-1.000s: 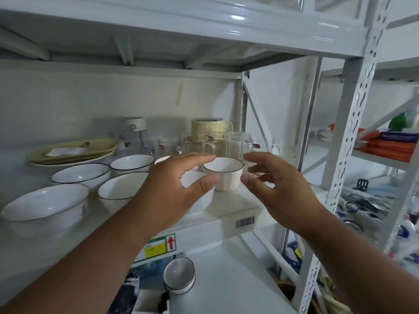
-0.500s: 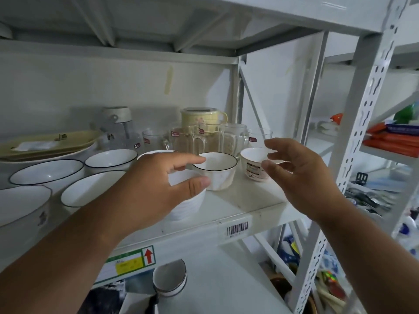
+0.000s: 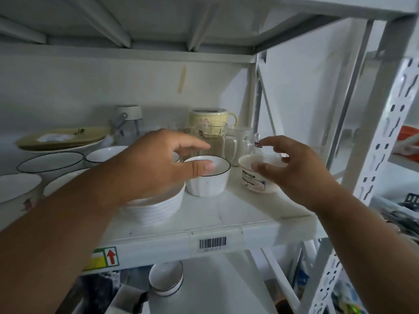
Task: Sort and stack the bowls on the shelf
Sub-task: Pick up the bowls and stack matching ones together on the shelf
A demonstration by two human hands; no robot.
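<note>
A small white ribbed bowl with a dark rim (image 3: 209, 181) stands on the white shelf (image 3: 226, 219). My left hand (image 3: 156, 165) hovers over its left side, fingers spread, thumb at the rim, holding nothing. To the right sits a small bowl with a flower print (image 3: 254, 177). My right hand (image 3: 292, 168) is open around its right side, thumb over the rim. A wider white ribbed bowl (image 3: 156, 208) lies under my left palm. Several dark-rimmed white bowls (image 3: 51, 162) stand at the left, partly hidden by my arm.
Glass mugs (image 3: 229, 143), a yellow lidded cup (image 3: 212, 116) and a jar (image 3: 128, 123) crowd the back of the shelf. Olive plates (image 3: 61, 139) are stacked at the back left. A white upright post (image 3: 383, 123) stands right. Small stacked bowls (image 3: 166, 278) sit on the level below.
Both hands have reached further into the shelf. My right hand has moved from beside the flower-print bowl to around its rim. My left thumb has come up to the dark-rimmed bowl.
</note>
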